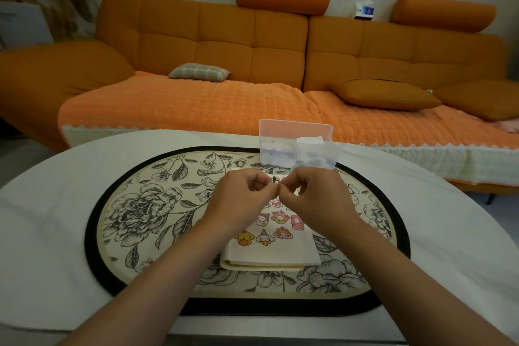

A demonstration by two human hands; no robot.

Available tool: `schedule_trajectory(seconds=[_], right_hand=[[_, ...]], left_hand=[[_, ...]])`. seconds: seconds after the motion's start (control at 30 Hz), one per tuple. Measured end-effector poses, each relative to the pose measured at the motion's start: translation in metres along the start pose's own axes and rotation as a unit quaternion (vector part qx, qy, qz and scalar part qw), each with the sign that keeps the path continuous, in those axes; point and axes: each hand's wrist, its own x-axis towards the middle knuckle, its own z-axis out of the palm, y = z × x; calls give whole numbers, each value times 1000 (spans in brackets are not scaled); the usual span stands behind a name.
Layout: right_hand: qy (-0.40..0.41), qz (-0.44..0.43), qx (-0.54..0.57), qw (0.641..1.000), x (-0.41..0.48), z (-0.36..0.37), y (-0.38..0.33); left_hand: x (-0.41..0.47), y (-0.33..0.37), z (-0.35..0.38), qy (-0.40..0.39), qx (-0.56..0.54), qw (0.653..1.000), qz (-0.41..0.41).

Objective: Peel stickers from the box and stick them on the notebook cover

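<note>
One small dark-and-white sticker (273, 179) is held between the fingertips of both hands, above the far end of the cream fabric-covered notebook (269, 254); its design is too small to be made out. It is pinched from one side by the left hand (238, 199) and from the other by the right hand (314, 196), the remaining fingers of each being curled. Several pink and yellow cartoon stickers (278, 223) are seen on the notebook cover. Just beyond the hands stands the clear plastic box with a raised pink lid (297, 149). Notebook and box are borne by an oval floral mat with a black border (134, 211), laid on a white-clothed table (50, 205). An orange sofa (196, 36) is seen behind.
</note>
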Motion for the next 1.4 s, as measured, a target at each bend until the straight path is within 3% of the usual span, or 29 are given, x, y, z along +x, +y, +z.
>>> schedule_trajectory(seconds=[0.07, 0.13, 0.23, 0.3, 0.37, 0.9, 1.13, 1.4], right_hand=[[33, -42, -79, 995, -1, 3, -3], [49, -61, -90, 993, -2, 4, -6], [-12, 7, 102, 995, 0, 2, -7], [-61, 78, 255, 962, 2, -5, -9], [-87, 108, 306, 942, 3, -12, -10], [-99, 88, 276, 952, 5, -10, -3], [-172, 131, 383, 898, 8, -19, -2], [-179, 130, 372, 901, 6, -22, -1]], left_hand=[[0, 0, 2, 12, -16, 1000, -12], [0, 0, 2, 21, -22, 999, -17], [2, 0, -4, 16, -29, 999, -16], [3, 1, -8, 3, -41, 999, -4], [3, 3, -10, -10, -51, 999, 4], [1, 5, -12, -26, -81, 996, 18], [3, 5, -17, -25, -97, 995, 20], [1, 9, -19, -39, -100, 994, 29]])
